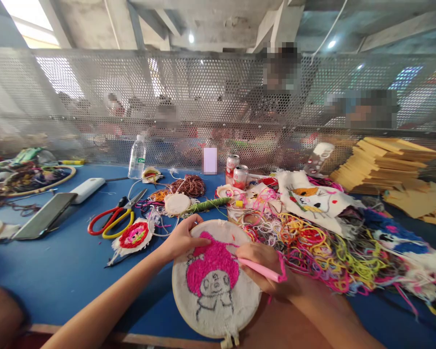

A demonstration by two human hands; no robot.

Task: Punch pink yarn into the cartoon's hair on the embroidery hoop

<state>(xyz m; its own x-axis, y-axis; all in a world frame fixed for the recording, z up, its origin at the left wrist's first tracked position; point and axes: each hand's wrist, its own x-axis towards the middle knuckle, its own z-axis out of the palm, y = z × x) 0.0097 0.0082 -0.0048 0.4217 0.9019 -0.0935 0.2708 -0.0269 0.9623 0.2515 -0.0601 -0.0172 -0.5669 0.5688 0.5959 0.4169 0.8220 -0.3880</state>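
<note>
An embroidery hoop (249, 310) with white cloth is tilted up in front of me at the table's near edge. On its cloth is a drawn character, its hood (214, 259) filled with bright pink yarn loops and its face left in dark outline. My left hand (185, 237) grips the hoop's upper left rim, thumb over the cloth. In my right hand (259, 261) is a pink punch needle (261, 270), its tip end at the right side of the pink hood. Pink yarn hangs from the tool's back end. The fingers partly hide the tip.
Scissors with red and yellow handles (112, 220), a phone (47, 215), a power bank (89, 190) and a water bottle (137, 157) lie or stand left. Tangled yarn (305, 237), drink cans (240, 177) and stacked yellow envelopes (381, 162) are right. A perforated metal screen (203, 82) stands behind.
</note>
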